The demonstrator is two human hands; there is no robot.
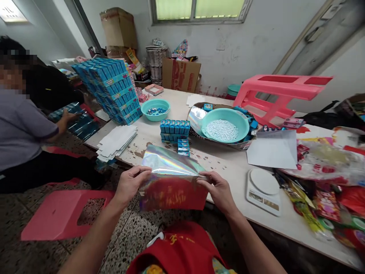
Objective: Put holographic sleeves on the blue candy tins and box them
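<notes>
Stretched between my hands is a shiny, rainbow-tinted film sheet (168,161), folded or bent along its middle. Its lower part hangs past the table edge and reflects red. My left hand (129,184) pinches the sheet's left side between thumb and fingers. At the right side, my right hand (218,188) pinches it the same way. Just beyond the sheet stands a block of small blue boxes (175,130), with a short column of blue packs (183,147) in front of it. Whether the sheet is one layer or several, I cannot tell.
A tall stack of blue boxes (114,87) and white paper sheets (116,142) lie left. Behind are a turquoise basin (156,110) and a basin of white tablets (222,129). A white scale (262,190) and a pink stool (282,87) stand right. A co-worker (25,125) sits left.
</notes>
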